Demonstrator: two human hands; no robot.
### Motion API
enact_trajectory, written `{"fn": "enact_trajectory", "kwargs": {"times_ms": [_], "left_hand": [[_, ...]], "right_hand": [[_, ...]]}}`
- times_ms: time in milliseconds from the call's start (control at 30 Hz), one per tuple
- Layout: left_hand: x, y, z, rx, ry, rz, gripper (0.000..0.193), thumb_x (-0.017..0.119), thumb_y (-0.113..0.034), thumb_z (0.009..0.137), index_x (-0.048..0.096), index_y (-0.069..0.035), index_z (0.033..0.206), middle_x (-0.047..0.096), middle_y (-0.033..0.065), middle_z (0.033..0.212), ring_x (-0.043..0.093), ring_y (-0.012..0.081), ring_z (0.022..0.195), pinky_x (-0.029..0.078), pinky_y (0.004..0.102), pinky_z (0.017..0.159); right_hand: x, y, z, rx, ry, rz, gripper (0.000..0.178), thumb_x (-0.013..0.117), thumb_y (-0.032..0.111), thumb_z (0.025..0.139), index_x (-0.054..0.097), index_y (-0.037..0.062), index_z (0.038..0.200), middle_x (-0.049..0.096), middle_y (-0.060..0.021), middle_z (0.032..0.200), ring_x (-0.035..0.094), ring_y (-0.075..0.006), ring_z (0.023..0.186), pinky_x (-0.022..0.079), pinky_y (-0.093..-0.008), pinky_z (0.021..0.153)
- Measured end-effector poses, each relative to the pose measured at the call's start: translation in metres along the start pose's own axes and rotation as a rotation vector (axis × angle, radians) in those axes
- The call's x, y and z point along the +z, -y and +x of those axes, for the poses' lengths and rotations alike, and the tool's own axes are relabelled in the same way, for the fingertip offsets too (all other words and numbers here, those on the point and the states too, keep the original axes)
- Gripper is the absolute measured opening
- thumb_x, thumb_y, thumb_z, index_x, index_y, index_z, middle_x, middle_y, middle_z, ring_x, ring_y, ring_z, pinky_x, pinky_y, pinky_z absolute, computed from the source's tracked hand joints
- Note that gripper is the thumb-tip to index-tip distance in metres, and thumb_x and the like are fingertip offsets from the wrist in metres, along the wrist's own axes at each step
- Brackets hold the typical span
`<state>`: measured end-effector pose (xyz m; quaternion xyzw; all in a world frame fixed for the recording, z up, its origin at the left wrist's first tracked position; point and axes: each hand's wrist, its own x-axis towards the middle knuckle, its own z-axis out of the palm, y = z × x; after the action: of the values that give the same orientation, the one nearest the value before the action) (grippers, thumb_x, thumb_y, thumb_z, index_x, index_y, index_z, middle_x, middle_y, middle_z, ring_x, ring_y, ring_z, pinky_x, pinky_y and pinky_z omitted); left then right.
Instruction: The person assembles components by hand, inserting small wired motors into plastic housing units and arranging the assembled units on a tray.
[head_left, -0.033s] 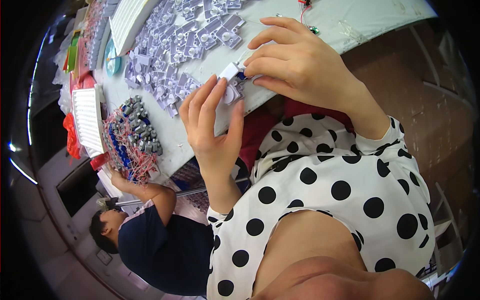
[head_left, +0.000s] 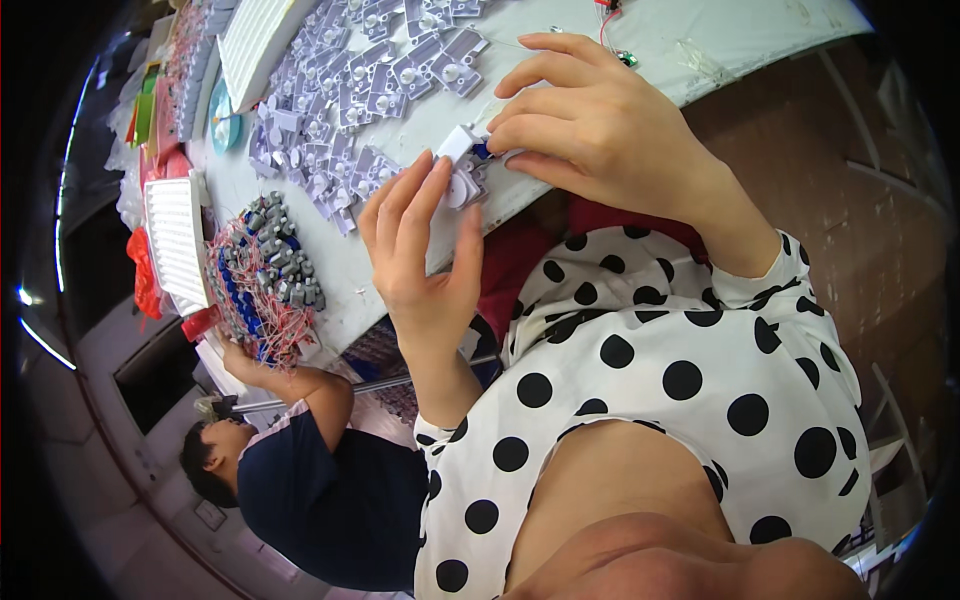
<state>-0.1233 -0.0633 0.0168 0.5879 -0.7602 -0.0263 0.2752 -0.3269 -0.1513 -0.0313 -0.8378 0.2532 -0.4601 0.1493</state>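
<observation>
Near the table's front edge, a small white plastic box (head_left: 456, 143) sits against a pale lilac plastic housing (head_left: 462, 190) with a round part. My left hand (head_left: 420, 235) has its index fingertip on the box and its thumb, slightly blurred, beside the housing's lower side, lightly gripping the piece. My right hand (head_left: 595, 130) curls in from the right, thumb and index finger closing around a small blue part (head_left: 481, 150) next to the box. Its other fingers are raised and bent. The fingers partly hide how the blue part meets the housing.
Many lilac housings (head_left: 385, 85) are heaped beyond my left hand. Farther left lie motors (head_left: 285, 255) with red wires, a white ribbed tray (head_left: 175, 240) and a light-blue round container (head_left: 224, 118). A small green board (head_left: 627, 59) lies beyond my right hand. A co-worker (head_left: 330, 500) sits at left.
My left thumb has shifted slightly left, and the white box has tilted a little. My right hand is nearly still.
</observation>
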Motion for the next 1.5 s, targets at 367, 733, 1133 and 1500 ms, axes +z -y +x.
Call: {"fn": "enact_trajectory", "kwargs": {"times_ms": [367, 733, 1133, 1500], "left_hand": [[0.000, 0.030, -0.007, -0.123, -0.005, -0.523, 0.046, 0.077, 0.006, 0.077, 0.068, 0.006, 0.123, 0.067, 0.0183, 0.128, 0.058, 0.0272, 0.124, 0.040, 0.0402, 0.110], [0.005, 0.044, -0.015, -0.222, 0.026, -0.676, 0.046, 0.077, 0.007, 0.078, 0.067, 0.007, 0.123, 0.064, 0.0222, 0.133, 0.055, 0.0308, 0.129, 0.039, 0.0431, 0.112], [0.005, 0.040, -0.012, -0.032, 0.014, -0.415, 0.045, 0.078, 0.009, 0.073, 0.072, 0.001, 0.117, 0.067, 0.0182, 0.129, 0.058, 0.0304, 0.125, 0.043, 0.0410, 0.108], [-0.013, 0.017, 0.008, 0.121, 0.111, -0.036, 0.040, 0.083, 0.000, 0.073, 0.075, -0.006, 0.112, 0.071, 0.0117, 0.118, 0.063, 0.0299, 0.111, 0.050, 0.0387, 0.096]], "right_hand": [[0.000, -0.001, 0.002, -0.004, -0.017, 0.005, 0.015, 0.077, 0.014, 0.078, 0.069, 0.0106, 0.090, 0.067, -0.0004, 0.090, 0.063, -0.0206, 0.103, 0.042, -0.0440, 0.112], [0.001, -0.006, 0.000, -0.075, -0.079, 0.058, 0.008, 0.060, 0.013, 0.079, 0.061, 0.0056, 0.079, 0.060, -0.0056, 0.082, 0.058, -0.0240, 0.094, 0.044, -0.0429, 0.102], [-0.004, -0.007, 0.001, -0.084, 0.056, 0.050, 0.009, 0.065, 0.011, 0.081, 0.065, 0.0056, 0.088, 0.065, -0.0070, 0.092, 0.060, -0.0256, 0.100, 0.044, -0.0437, 0.102], [-0.003, 0.001, 0.003, -0.014, 0.033, 0.023, 0.013, 0.077, 0.013, 0.078, 0.068, 0.0095, 0.087, 0.066, -0.0010, 0.087, 0.063, -0.0204, 0.098, 0.042, -0.0465, 0.112]]}}
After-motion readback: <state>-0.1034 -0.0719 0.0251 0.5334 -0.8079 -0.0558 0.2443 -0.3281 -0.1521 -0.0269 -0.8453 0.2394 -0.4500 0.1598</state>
